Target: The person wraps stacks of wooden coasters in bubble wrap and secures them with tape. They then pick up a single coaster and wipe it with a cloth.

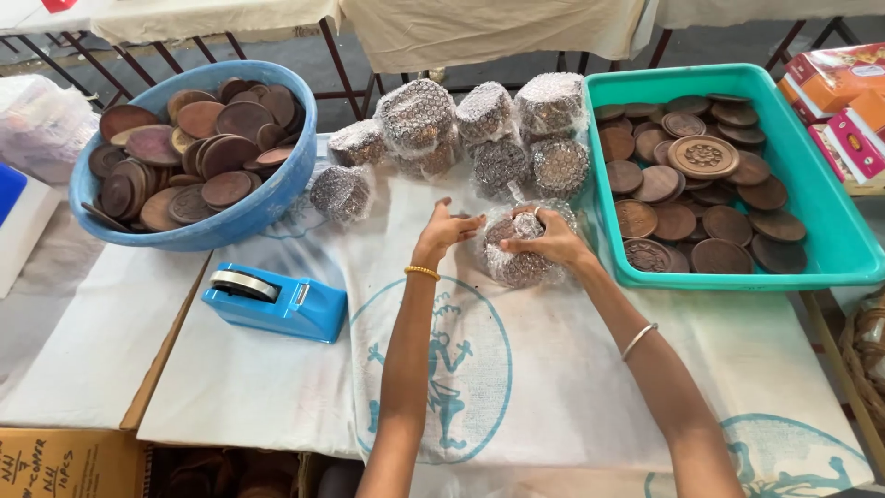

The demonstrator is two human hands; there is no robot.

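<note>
My right hand (551,242) presses down on a stack of brown discs wrapped in bubble wrap (519,263), which rests on the white cloth. Its fingers curl over the top of the bundle. My left hand (444,233) touches the bundle's left side with fingers partly bent. Behind the bundle stand several finished bubble-wrapped bundles (486,129) in a cluster. A gold bangle sits on my left wrist and a silver one on my right forearm.
A blue round tub (244,217) at the left holds several loose brown wooden discs. A teal rectangular tray (830,231) at the right holds more discs. A blue tape dispenser (277,300) lies front left. Coloured boxes (843,92) stand far right.
</note>
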